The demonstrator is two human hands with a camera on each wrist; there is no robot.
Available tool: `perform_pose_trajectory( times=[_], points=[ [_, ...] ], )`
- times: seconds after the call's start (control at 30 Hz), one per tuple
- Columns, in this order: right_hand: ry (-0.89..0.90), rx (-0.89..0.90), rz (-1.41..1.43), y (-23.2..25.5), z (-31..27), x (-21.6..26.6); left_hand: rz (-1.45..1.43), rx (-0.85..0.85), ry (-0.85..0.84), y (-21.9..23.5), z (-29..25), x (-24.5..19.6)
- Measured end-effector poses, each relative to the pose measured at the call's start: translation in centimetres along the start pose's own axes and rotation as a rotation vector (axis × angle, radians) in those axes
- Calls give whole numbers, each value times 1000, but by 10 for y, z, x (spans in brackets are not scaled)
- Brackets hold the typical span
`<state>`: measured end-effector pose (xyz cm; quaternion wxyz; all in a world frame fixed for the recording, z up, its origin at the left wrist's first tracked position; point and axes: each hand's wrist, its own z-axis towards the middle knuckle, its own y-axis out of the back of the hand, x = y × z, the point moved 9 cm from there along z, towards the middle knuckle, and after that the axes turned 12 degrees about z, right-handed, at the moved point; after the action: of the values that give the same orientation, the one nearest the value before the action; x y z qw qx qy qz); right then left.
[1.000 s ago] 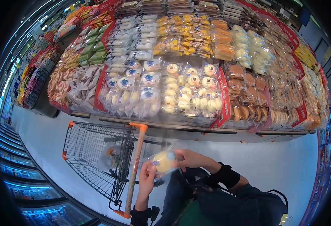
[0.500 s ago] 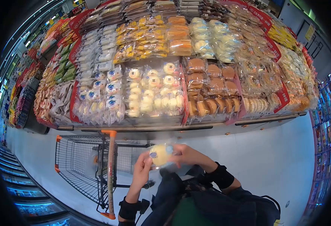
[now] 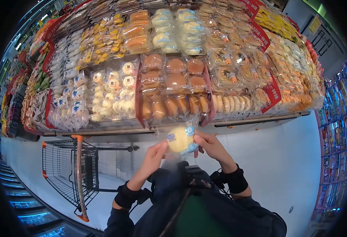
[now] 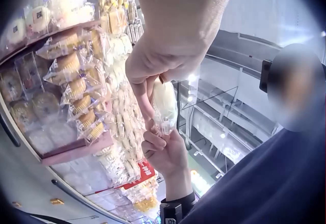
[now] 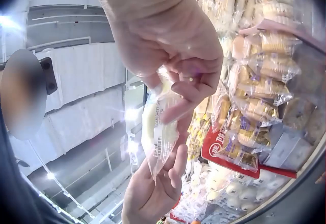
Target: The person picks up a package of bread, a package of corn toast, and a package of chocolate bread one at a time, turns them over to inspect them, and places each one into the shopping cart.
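Your left hand [image 3: 154, 155] and right hand [image 3: 208, 144] pinch the pale yellow round bun in clear plastic wrap [image 3: 180, 139] between them.

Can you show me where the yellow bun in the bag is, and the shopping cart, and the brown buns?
yellow bun [image 3: 180, 139], head view, middle of the bun.
shopping cart [image 3: 77, 166], head view, orange handle bar.
brown buns [image 3: 175, 82], head view, one packaged bun.

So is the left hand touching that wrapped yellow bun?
Touching. The head view shows the left hand pinching the wrapped bun's edge; the right hand grips the other side.
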<state>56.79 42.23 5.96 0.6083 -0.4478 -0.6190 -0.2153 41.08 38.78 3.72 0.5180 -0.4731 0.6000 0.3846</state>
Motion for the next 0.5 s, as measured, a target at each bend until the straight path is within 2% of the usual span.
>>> perform_pose_trajectory(
  times=[0.07,0.13,0.23,0.5],
  points=[
    [24,-61,14,17,-8,4,65,26,33,-10,8,6],
    [-2,-76,62,32,-9,3,-49,20,16,-23,13,-10],
    [2,-101,109,42,-5,6,31,41,6,-28,21,-17],
    [-36,-44,199,39,40,7,47,7,23,4,43,-36]
  ],
)
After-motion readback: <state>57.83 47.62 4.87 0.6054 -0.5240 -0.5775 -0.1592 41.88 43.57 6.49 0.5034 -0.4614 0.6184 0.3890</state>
